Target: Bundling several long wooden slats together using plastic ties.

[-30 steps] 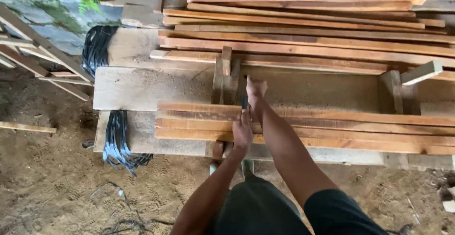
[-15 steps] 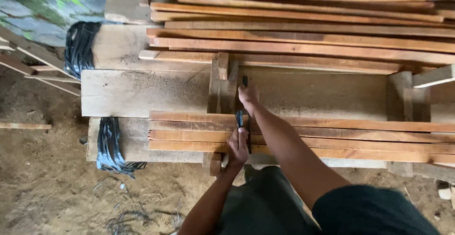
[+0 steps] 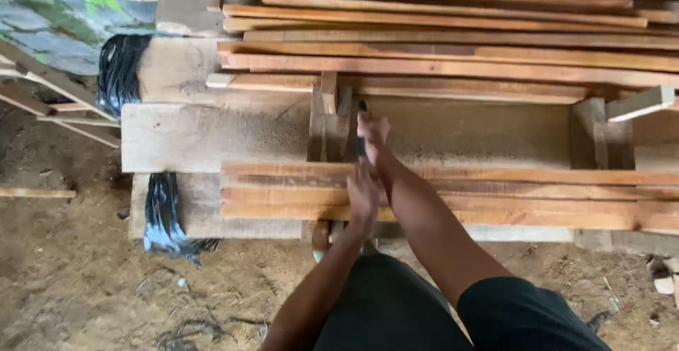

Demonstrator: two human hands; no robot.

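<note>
A dark strap (image 3: pixel 361 128) runs from the bench middle toward me, across a bundle of reddish wooden slats (image 3: pixel 495 195) lying on a wooden workbench (image 3: pixel 205 135). My right hand (image 3: pixel 372 131) grips the strap's far end beside an upright wooden block (image 3: pixel 327 121). My left hand (image 3: pixel 362 194) is closed on the strap's near part, resting on top of the slats. Both forearms reach forward over the bench edge.
A large pile of long slats (image 3: pixel 453 32) covers the back of the bench. Black plastic strapping hangs at the left (image 3: pixel 164 213) and lies bunched at the back left (image 3: pixel 117 68). A wooden bracket (image 3: pixel 601 128) stands at right. Sawdust-covered ground (image 3: pixel 71 273) lies below.
My left hand has moved forward and up onto the slats. My right hand shifted slightly farther along the strap. The camera view has wobbled a little.
</note>
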